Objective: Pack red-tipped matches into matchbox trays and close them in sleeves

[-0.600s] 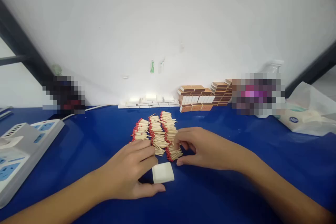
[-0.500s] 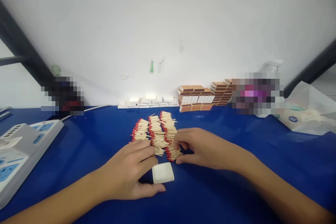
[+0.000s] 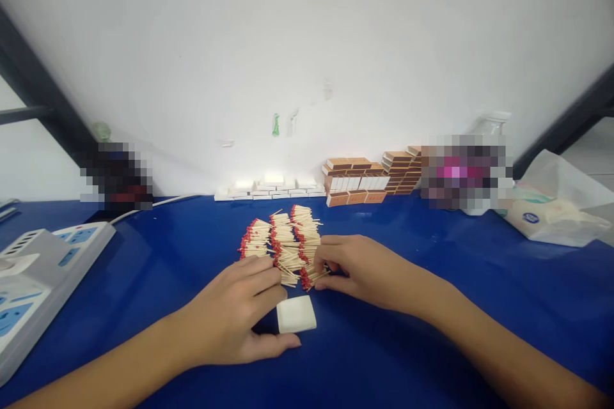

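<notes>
My left hand (image 3: 244, 307) rests on the blue tabletop, curled around the left end of a small white matchbox tray (image 3: 298, 314). Its thumb lies along the tray's near edge and a finger touches the far left corner. My right hand (image 3: 352, 268) is at the near end of the rightmost row of red-tipped matches (image 3: 307, 236). Thumb and fingers are closing around some matches there, partly hidden by the hand. Two more rows of matches, a middle one (image 3: 283, 233) and a left one (image 3: 255, 236), lie beside it, heads to the left.
White matchbox trays (image 3: 273, 188) are stacked against the wall. Brown matchboxes (image 3: 357, 182) are piled to their right. A power strip (image 3: 71, 268) with a cable sits at left, a tissue pack (image 3: 551, 217) at right. Blurred items stand at both back corners.
My right thumb and fingers have drawn closer together on the matches at the near end of the right row. My left hand and the tray stay in place; the view shifts slightly.
</notes>
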